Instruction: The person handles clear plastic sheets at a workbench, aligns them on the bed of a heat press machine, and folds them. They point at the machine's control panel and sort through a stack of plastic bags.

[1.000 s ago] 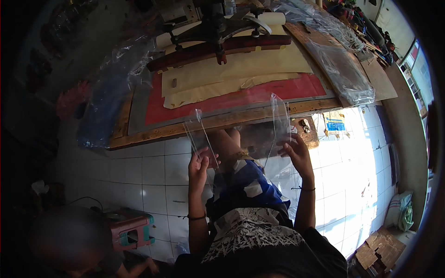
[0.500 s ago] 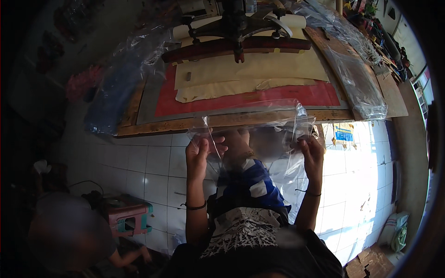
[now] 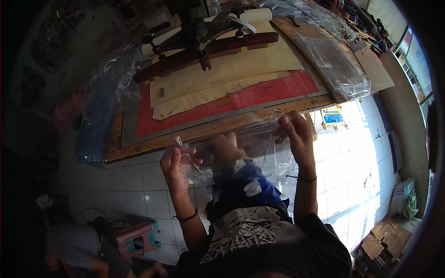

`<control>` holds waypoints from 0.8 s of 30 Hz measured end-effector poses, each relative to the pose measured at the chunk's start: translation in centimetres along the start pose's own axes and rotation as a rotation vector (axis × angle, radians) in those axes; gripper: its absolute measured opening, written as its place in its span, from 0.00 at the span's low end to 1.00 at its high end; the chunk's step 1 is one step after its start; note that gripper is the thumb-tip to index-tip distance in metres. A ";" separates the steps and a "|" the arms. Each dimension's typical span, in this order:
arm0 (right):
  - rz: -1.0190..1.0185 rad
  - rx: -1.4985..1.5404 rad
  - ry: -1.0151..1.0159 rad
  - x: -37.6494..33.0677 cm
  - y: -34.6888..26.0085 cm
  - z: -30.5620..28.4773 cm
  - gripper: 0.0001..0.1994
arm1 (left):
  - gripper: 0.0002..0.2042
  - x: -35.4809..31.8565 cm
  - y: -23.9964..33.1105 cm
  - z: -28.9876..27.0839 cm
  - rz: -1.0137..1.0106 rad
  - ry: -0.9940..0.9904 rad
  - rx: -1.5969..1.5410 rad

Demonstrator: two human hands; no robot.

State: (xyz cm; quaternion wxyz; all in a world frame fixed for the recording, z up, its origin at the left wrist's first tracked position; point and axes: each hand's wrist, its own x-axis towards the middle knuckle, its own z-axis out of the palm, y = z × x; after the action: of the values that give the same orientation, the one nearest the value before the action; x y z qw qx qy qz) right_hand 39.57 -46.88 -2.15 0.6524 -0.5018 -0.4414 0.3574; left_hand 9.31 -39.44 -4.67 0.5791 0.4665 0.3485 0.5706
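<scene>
A thin clear plastic sheet [image 3: 280, 160] hangs between my hands in front of the table's near edge; I cannot tell whether it is a single layer or a bag. Its left end is in my left hand [image 3: 176, 167], between the raised thumb and loosely bent fingers. At the other end, my right hand [image 3: 299, 134] pinches the upper corner, higher than the left and close to the table edge. Through the film my legs and blue-and-white shorts [image 3: 250, 185] show.
The wooden table [image 3: 222, 119] bears a red sheet [image 3: 278, 90], cream sheets [image 3: 199, 88] and a dark clamp frame with a red bar [image 3: 162, 62]. Clear plastic [image 3: 331, 60] lies at its right. A person crouches [image 3: 76, 245] by a pink-and-green stool [image 3: 134, 241] at lower left.
My right hand has risen toward the table edge, and my left has moved left and slightly down. The plastic now slants up to the right. The view has turned, and the crouching person has shifted.
</scene>
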 end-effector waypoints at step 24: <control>0.108 -0.105 0.060 -0.8 -0.5 1.5 0.16 | 0.12 -1.4 3.4 0.2 -0.015 -0.179 0.111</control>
State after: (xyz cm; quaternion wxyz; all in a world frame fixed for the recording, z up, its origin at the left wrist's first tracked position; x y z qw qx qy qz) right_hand 37.84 -47.21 -1.73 0.6178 -0.5690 -0.4120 0.3532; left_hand 8.18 -41.15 -1.64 0.5853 0.5446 0.3300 0.5020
